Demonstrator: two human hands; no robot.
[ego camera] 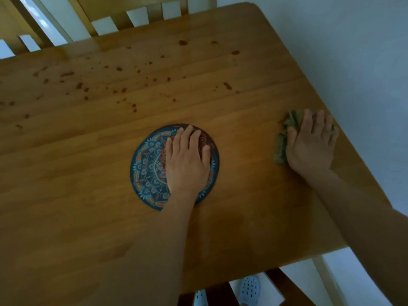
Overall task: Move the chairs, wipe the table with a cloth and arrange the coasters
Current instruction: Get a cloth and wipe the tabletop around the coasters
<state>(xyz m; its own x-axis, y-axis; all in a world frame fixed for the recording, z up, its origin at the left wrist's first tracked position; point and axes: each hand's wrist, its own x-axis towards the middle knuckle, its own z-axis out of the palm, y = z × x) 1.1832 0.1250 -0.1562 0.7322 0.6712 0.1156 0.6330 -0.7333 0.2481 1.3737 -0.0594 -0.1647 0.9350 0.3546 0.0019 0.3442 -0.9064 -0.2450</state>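
Observation:
A round coaster (148, 168) with a blue and orange mandala pattern lies near the middle of the wooden table (254, 195). My left hand (187, 160) rests flat on the coaster's right half, fingers together. Near the table's right edge, my right hand (311, 144) presses a crumpled green cloth (280, 149) against the tabletop; the cloth shows at the fingertips and beside the thumb. Reddish-brown spots and splashes (119, 69) cover the far and left part of the tabletop.
A wooden chair back (123, 12) with slats stands pushed against the far edge of the table. A darker chair (284, 283) sits at the near right corner, with my feet in pale perforated clogs (249, 288) below. A white wall runs along the right side.

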